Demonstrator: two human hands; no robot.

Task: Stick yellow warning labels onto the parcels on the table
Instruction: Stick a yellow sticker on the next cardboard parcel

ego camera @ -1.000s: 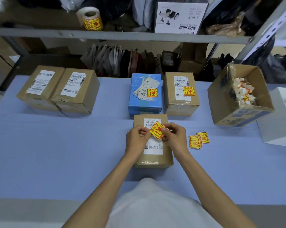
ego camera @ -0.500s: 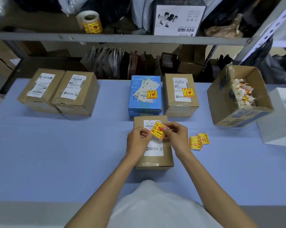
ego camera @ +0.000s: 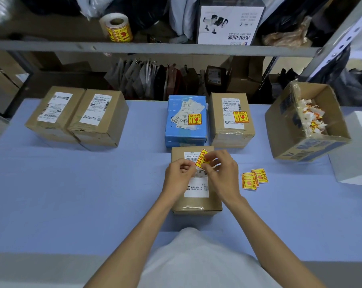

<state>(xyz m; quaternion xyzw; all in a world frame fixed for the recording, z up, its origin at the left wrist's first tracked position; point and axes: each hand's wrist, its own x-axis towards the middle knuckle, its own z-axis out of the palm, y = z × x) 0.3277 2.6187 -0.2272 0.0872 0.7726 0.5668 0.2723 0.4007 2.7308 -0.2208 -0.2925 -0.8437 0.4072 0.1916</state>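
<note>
From the head view, we pinch a yellow warning label (ego camera: 202,159) between the fingertips of our left hand (ego camera: 179,173) and right hand (ego camera: 221,173), tilted above the brown parcel (ego camera: 196,202) nearest us on the blue table (ego camera: 72,194). Spare labels (ego camera: 254,178) lie just right of it.

"100 L953" can be read on the white shipping label (ego camera: 193,157) of the near brown parcel (ego camera: 196,202), 易碎品 is printed on the yellow warning label (ego camera: 201,160) held over it, and upside-down "BARCODE SCANNER" is shown on the white shelf box (ego camera: 228,23).
</note>
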